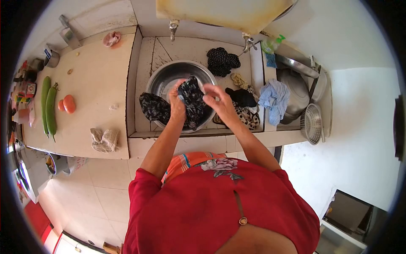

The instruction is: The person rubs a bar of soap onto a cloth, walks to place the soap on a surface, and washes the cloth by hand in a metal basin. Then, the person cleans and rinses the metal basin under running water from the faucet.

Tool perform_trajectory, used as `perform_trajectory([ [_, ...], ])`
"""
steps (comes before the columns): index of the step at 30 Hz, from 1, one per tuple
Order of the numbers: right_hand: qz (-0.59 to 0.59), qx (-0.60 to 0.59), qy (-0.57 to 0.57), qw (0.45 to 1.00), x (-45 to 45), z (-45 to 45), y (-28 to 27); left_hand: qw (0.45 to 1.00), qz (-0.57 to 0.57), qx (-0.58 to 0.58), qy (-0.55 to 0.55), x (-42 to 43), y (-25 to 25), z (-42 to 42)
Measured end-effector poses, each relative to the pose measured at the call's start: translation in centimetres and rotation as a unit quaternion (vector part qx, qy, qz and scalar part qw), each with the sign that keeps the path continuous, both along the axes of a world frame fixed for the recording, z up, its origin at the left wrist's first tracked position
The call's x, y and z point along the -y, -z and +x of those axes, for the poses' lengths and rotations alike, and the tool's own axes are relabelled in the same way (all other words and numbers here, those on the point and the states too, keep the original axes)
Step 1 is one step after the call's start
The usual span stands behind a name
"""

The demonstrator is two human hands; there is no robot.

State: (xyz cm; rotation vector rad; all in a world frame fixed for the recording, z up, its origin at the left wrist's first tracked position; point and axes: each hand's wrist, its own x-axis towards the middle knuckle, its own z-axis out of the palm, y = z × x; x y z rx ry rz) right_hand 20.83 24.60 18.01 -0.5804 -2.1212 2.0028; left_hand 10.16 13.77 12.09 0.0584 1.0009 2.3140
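My left hand [177, 101] is closed around a dark cloth with a pale floral pattern [193, 103], holding it over a round metal basin [157, 75]. On the cloth's right side is my right hand [220, 101], its fingers and thumb apart; whether a fingertip touches the fabric I cannot tell. Another dark patterned cloth part [154, 108] hangs over the basin's left rim, and its link to the held cloth is hidden behind my left hand. The basin stands in a tiled sink [141, 55].
Right of the basin lie a black dotted cloth [222, 61], a leopard-print cloth [248, 118] and a blue striped cloth [274, 99]. Two taps [173, 29] project from the back wall. The left counter [91, 84] bears long green vegetables [50, 110] and tomatoes [69, 104]. A colander [312, 125] stands far right.
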Motion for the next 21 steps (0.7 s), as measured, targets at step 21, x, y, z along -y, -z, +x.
perform_trajectory([
  [21,-0.115,0.063,0.007,0.991,-0.1,-0.3,-0.4,0.941,-0.24,-0.237,0.0,-1.1,-1.4,2.1],
])
